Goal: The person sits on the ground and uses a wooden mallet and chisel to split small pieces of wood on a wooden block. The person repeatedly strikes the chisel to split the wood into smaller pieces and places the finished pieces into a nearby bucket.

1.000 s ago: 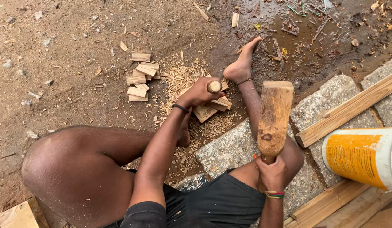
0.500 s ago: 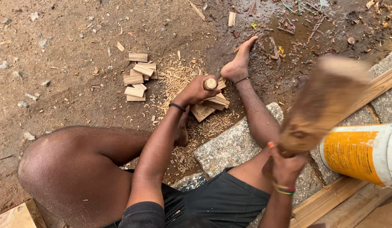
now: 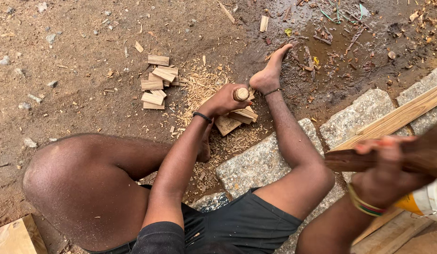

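Swung back to the frame's right, our right hand (image 3: 385,167) grips the mallet (image 3: 416,157); our left hand (image 3: 225,99) steadies the chisel (image 3: 241,94) upright on the wood block (image 3: 228,123).

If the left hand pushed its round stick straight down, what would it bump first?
Probably the pale split wood pieces right beneath the left hand and its round wooden handle, though depth is hard to judge.
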